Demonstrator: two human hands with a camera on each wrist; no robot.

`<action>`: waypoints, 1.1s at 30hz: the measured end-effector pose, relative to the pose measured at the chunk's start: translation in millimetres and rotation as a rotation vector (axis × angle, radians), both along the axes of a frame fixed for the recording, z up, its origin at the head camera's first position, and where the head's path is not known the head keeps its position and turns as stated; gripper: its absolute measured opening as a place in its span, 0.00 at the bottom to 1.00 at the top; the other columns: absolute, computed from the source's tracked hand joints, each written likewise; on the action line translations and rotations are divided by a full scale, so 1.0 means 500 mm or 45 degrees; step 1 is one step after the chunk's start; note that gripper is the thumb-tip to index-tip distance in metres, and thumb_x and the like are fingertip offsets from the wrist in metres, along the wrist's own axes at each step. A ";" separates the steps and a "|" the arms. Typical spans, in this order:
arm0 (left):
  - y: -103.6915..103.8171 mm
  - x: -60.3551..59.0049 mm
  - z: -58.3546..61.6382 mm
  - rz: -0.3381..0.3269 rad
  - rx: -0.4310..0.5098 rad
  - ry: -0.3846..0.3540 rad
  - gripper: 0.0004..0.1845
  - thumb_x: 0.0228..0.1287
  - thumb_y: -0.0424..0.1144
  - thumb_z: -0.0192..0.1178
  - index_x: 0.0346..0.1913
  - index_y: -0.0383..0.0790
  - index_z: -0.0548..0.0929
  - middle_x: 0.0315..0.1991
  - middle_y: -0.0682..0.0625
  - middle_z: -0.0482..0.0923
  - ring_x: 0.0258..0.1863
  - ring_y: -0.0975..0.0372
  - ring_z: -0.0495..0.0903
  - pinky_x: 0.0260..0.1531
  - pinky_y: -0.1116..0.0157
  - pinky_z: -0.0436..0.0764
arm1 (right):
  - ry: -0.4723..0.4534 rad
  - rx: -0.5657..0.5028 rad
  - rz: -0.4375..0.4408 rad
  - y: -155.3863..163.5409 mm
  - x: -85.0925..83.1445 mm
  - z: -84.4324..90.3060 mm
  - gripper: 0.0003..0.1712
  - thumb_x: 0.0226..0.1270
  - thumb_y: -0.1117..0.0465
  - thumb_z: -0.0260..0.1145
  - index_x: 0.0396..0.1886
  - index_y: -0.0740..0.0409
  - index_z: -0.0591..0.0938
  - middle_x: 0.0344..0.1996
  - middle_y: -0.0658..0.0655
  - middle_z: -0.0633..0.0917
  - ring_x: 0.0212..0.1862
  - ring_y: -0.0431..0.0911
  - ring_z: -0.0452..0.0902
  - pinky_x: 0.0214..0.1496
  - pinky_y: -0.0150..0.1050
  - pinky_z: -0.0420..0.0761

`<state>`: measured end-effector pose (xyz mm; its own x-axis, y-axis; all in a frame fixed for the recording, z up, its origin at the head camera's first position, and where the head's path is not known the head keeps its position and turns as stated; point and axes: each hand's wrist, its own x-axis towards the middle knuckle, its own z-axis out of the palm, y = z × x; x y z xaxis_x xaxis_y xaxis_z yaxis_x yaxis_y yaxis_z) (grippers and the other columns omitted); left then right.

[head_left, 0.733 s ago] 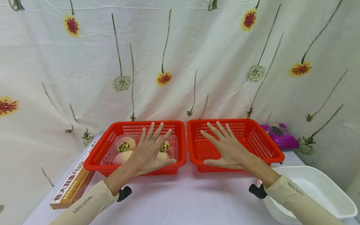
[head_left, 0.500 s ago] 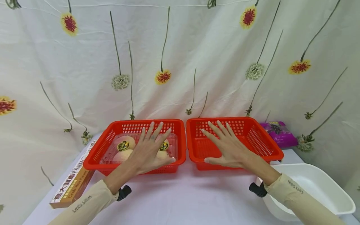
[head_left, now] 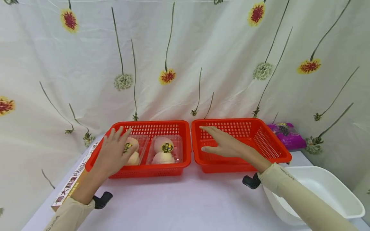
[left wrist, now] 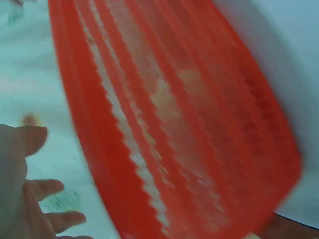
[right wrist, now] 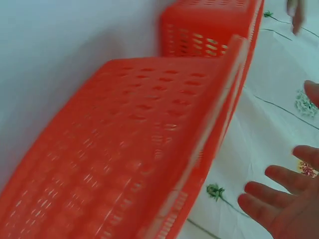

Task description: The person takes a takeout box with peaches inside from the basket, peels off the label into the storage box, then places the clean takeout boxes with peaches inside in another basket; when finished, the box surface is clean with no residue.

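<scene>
In the head view my left hand (head_left: 111,153) hovers over the left part of the left red basket (head_left: 185,162), fingers straight and spread, holding nothing. Two clear plastic boxes of round, pale pink and yellow fruits lie in that basket; the right box (head_left: 164,150) shows fully, the left box (head_left: 133,150) is partly behind my hand. My right hand (head_left: 224,142) is above the left side of the right red basket (head_left: 271,141), turned edge-on with its fingers extended and nothing in it. Each wrist view shows relaxed fingers beside blurred red basket walls.
A long pasta box (head_left: 72,184) lies left of the left basket, partly behind my arm. A purple packet (head_left: 289,136) sits behind the right basket's right end. The white tub (head_left: 326,186) stands at the right, partly under my right forearm. A flowered cloth (head_left: 231,64) hangs behind.
My left hand has moved left, uncovering the right fruit box. My right hand has turned edge-on and shifted slightly left. The scene sits a little higher in the head view.
</scene>
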<state>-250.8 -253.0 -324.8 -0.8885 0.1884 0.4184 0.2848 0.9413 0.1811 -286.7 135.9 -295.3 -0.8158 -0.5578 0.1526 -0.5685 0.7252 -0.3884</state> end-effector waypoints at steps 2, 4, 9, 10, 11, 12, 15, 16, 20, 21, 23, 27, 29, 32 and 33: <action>-0.045 0.000 -0.011 0.109 0.037 -0.032 0.40 0.68 0.51 0.54 0.73 0.32 0.54 0.70 0.25 0.48 0.69 0.31 0.42 0.64 0.33 0.43 | -0.083 -0.038 0.023 -0.022 -0.016 0.005 0.44 0.63 0.42 0.65 0.74 0.50 0.59 0.70 0.54 0.64 0.69 0.51 0.60 0.65 0.55 0.69; -0.086 0.001 -0.023 0.210 0.079 -0.089 0.40 0.69 0.51 0.52 0.72 0.28 0.52 0.68 0.21 0.48 0.68 0.28 0.44 0.62 0.31 0.45 | -0.144 -0.058 0.060 -0.048 -0.032 0.011 0.42 0.64 0.45 0.64 0.74 0.53 0.60 0.69 0.55 0.66 0.68 0.51 0.62 0.65 0.53 0.69; -0.151 0.001 -0.051 0.315 0.190 -0.280 0.40 0.73 0.53 0.45 0.70 0.21 0.50 0.62 0.19 0.57 0.59 0.29 0.59 0.53 0.30 0.62 | -0.260 -0.030 0.110 -0.126 -0.076 0.028 0.40 0.67 0.48 0.62 0.74 0.55 0.59 0.68 0.58 0.68 0.65 0.52 0.67 0.63 0.50 0.72; -0.157 0.001 -0.054 0.312 0.215 -0.310 0.39 0.74 0.52 0.43 0.70 0.21 0.50 0.60 0.20 0.60 0.56 0.30 0.63 0.50 0.31 0.66 | -0.280 -0.010 0.109 -0.142 -0.086 0.031 0.40 0.68 0.48 0.61 0.74 0.55 0.58 0.68 0.58 0.68 0.65 0.52 0.67 0.64 0.49 0.72; -0.161 0.000 -0.057 0.305 0.245 -0.338 0.38 0.74 0.52 0.42 0.70 0.21 0.51 0.59 0.21 0.62 0.54 0.31 0.65 0.48 0.32 0.69 | -0.302 0.009 0.100 -0.158 -0.096 0.034 0.40 0.68 0.48 0.61 0.74 0.56 0.58 0.69 0.58 0.67 0.66 0.52 0.66 0.65 0.49 0.70; -0.163 0.000 -0.060 0.300 0.284 -0.366 0.37 0.75 0.51 0.40 0.71 0.22 0.50 0.58 0.21 0.63 0.53 0.32 0.66 0.48 0.33 0.70 | -0.320 0.029 0.093 -0.173 -0.107 0.036 0.40 0.68 0.48 0.60 0.74 0.57 0.57 0.69 0.58 0.66 0.67 0.53 0.64 0.66 0.50 0.68; -0.167 0.001 -0.066 0.299 0.412 -0.388 0.33 0.76 0.46 0.36 0.73 0.27 0.48 0.61 0.22 0.62 0.56 0.32 0.65 0.51 0.33 0.67 | -0.387 0.056 0.058 -0.209 -0.139 0.037 0.41 0.69 0.48 0.59 0.75 0.59 0.56 0.72 0.59 0.62 0.71 0.52 0.59 0.70 0.50 0.62; -0.169 0.001 -0.068 0.303 0.448 -0.385 0.32 0.76 0.45 0.35 0.73 0.28 0.47 0.62 0.22 0.60 0.57 0.31 0.63 0.52 0.32 0.65 | -0.412 0.047 0.042 -0.217 -0.148 0.036 0.41 0.69 0.48 0.59 0.75 0.59 0.55 0.73 0.59 0.60 0.72 0.53 0.57 0.71 0.50 0.61; -0.173 0.005 -0.077 0.327 0.559 -0.321 0.29 0.74 0.39 0.31 0.74 0.31 0.49 0.65 0.22 0.57 0.60 0.30 0.60 0.55 0.32 0.60 | -0.491 -0.030 -0.011 -0.241 -0.171 0.023 0.42 0.69 0.48 0.59 0.75 0.60 0.55 0.73 0.60 0.59 0.71 0.54 0.56 0.70 0.52 0.62; -0.174 0.005 -0.078 0.329 0.576 -0.308 0.28 0.74 0.39 0.31 0.74 0.32 0.50 0.65 0.22 0.58 0.60 0.30 0.60 0.55 0.32 0.61 | -0.502 -0.044 -0.018 -0.247 -0.172 0.020 0.42 0.69 0.48 0.59 0.75 0.61 0.55 0.73 0.60 0.59 0.72 0.55 0.56 0.70 0.52 0.61; -0.174 0.006 -0.081 0.341 0.610 -0.291 0.28 0.74 0.39 0.31 0.74 0.33 0.51 0.65 0.23 0.59 0.60 0.31 0.61 0.55 0.33 0.61 | -0.528 -0.058 -0.034 -0.257 -0.173 0.012 0.42 0.70 0.48 0.58 0.75 0.62 0.55 0.73 0.61 0.59 0.72 0.55 0.55 0.70 0.52 0.62; -0.174 0.007 -0.083 0.353 0.693 -0.338 0.29 0.75 0.40 0.31 0.75 0.36 0.48 0.66 0.24 0.57 0.61 0.32 0.60 0.55 0.33 0.63 | -0.631 -0.132 -0.084 -0.274 -0.167 -0.004 0.44 0.69 0.50 0.59 0.76 0.61 0.51 0.74 0.59 0.55 0.73 0.55 0.52 0.71 0.52 0.60; -0.172 0.007 -0.082 0.358 0.726 -0.357 0.29 0.75 0.40 0.31 0.75 0.37 0.47 0.67 0.24 0.56 0.61 0.33 0.60 0.55 0.34 0.64 | -0.697 -0.169 -0.122 -0.281 -0.164 -0.009 0.46 0.68 0.49 0.61 0.76 0.59 0.50 0.75 0.57 0.53 0.74 0.54 0.50 0.71 0.52 0.60; -0.170 0.007 -0.081 0.360 0.752 -0.364 0.29 0.74 0.40 0.31 0.76 0.37 0.47 0.67 0.25 0.56 0.61 0.33 0.60 0.55 0.35 0.66 | -0.769 -0.169 -0.167 -0.291 -0.161 -0.016 0.48 0.66 0.48 0.62 0.77 0.56 0.48 0.76 0.55 0.50 0.73 0.54 0.50 0.70 0.54 0.62; -0.170 0.007 -0.082 0.360 0.760 -0.365 0.29 0.74 0.40 0.31 0.76 0.38 0.47 0.67 0.25 0.56 0.61 0.33 0.60 0.55 0.35 0.66 | -0.766 -0.143 -0.184 -0.295 -0.160 -0.018 0.48 0.66 0.48 0.62 0.77 0.55 0.48 0.76 0.55 0.51 0.73 0.54 0.51 0.69 0.53 0.63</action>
